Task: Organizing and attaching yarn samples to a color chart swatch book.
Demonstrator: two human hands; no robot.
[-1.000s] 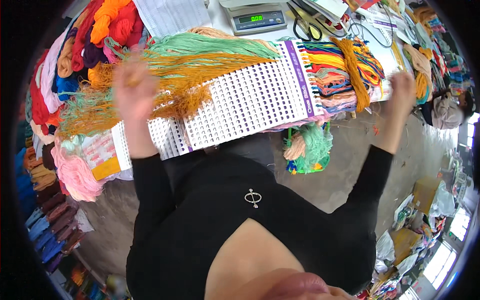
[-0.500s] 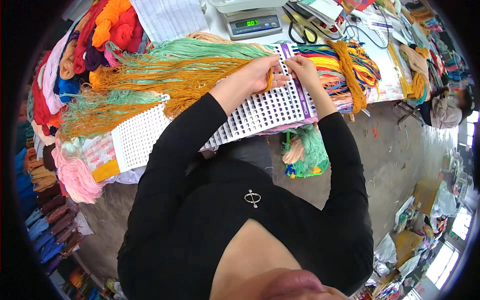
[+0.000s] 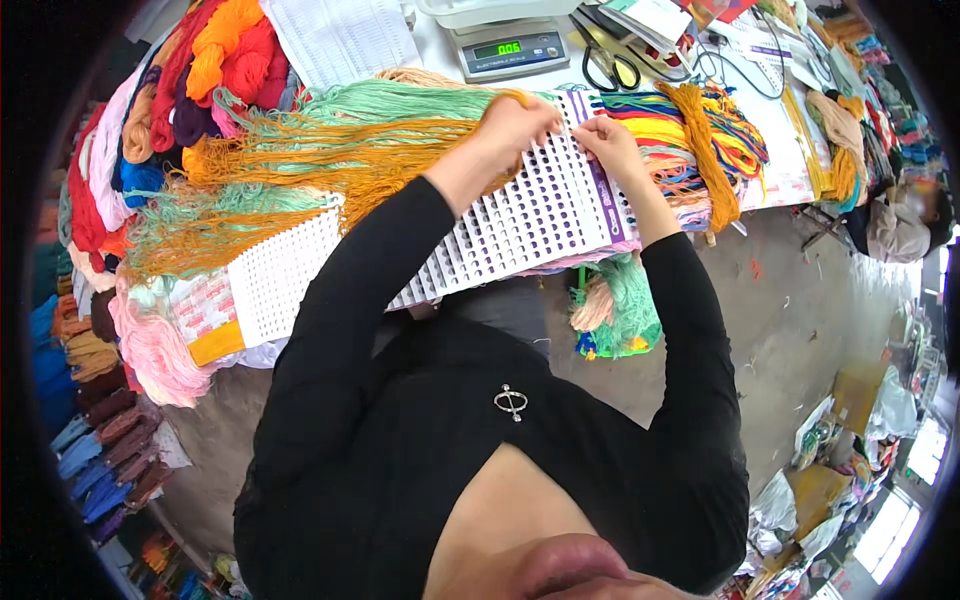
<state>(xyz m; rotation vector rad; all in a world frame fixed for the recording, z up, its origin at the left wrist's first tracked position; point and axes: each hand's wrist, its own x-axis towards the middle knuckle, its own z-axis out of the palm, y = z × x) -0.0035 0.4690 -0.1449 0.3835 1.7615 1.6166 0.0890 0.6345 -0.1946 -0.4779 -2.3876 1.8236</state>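
Observation:
My left hand (image 3: 520, 125) is closed on golden-brown embroidery thread (image 3: 400, 160), which loops over the back of the hand and trails left in long strands. Under both hands lies a white card with rows of punched holes (image 3: 510, 222), bordered at its right by a purple strip (image 3: 604, 197). At the upper part of this strip, my right hand (image 3: 612, 150) has thumb and forefinger pinched; whatever is between them is too small to make out. Mint-green thread (image 3: 370, 105) lies behind the golden strands.
A digital scale (image 3: 505, 52) and black scissors (image 3: 610, 68) sit at the back. Multicoloured thread bundles (image 3: 690, 145) lie right of the card, orange and red skeins (image 3: 235, 55) at far left. A green container (image 3: 622, 325) with thread is below the table's edge.
My left hand has moved slightly up and left, away from the right hand, and turned with the thread looped over it. My right hand stays near the purple strip.

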